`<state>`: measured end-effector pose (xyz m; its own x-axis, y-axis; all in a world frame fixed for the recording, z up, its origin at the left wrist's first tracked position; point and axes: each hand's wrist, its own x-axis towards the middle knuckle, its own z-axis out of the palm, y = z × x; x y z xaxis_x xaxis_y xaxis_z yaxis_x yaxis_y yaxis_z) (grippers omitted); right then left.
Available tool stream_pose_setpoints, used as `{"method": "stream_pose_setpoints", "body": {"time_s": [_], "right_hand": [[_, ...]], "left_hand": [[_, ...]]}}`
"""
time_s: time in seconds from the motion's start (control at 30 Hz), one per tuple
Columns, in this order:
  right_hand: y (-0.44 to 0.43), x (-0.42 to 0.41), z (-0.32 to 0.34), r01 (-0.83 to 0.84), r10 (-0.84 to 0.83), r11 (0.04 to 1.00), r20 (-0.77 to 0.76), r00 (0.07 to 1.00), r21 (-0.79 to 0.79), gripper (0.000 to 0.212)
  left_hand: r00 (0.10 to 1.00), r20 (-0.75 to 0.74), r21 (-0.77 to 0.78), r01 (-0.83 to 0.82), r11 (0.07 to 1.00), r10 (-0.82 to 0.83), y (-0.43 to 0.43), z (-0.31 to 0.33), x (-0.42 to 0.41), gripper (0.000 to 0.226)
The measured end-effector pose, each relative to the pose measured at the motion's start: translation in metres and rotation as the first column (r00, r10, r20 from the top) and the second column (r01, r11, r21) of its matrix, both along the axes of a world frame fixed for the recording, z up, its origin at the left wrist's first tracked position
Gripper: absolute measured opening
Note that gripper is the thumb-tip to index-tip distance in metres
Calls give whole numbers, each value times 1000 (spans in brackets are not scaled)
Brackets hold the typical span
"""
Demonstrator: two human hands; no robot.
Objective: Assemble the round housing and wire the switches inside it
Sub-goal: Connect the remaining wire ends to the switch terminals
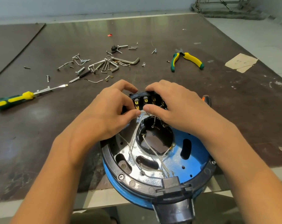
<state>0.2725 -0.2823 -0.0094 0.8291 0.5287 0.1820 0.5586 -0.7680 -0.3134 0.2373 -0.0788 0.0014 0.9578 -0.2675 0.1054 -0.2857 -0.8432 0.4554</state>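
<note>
At the near edge of the surface (56, 126), head view: round housing (193, 151), black rim fitted, white wires (150, 145) loose inside with several ring ends unattached; wiring judged partly done. Switch block (146, 99) sits at the housing's far rim between both grips. Left grip (111, 110) pinches a wire end; right grip (174, 104) curls over the block.

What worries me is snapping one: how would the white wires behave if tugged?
Probably floppy: the white wires sag in loose curves across the blue housing. Likely light, thin enough to kink or snag on its slots.
</note>
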Motion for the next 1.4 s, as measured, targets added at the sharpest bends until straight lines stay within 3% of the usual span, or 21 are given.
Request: {"method": "stream_pose_setpoints", "body": {"time_s": [0.3, 0.57, 1.4], "right_hand": [[3, -2, 4, -2, 2, 998, 0, 1000, -69, 55], [8, 7, 11, -26, 24, 1000, -116, 993, -17, 58], [6, 5, 6, -20, 18, 999, -63, 998, -28, 52]], "left_hand": [[999, 35, -7, 4, 1000, -4, 0, -1, -3, 26], [1000, 6, 12, -3, 1000, 3, 3, -5, 0, 23], [993, -7, -29, -116, 993, 116, 0, -5, 2, 16]]}}
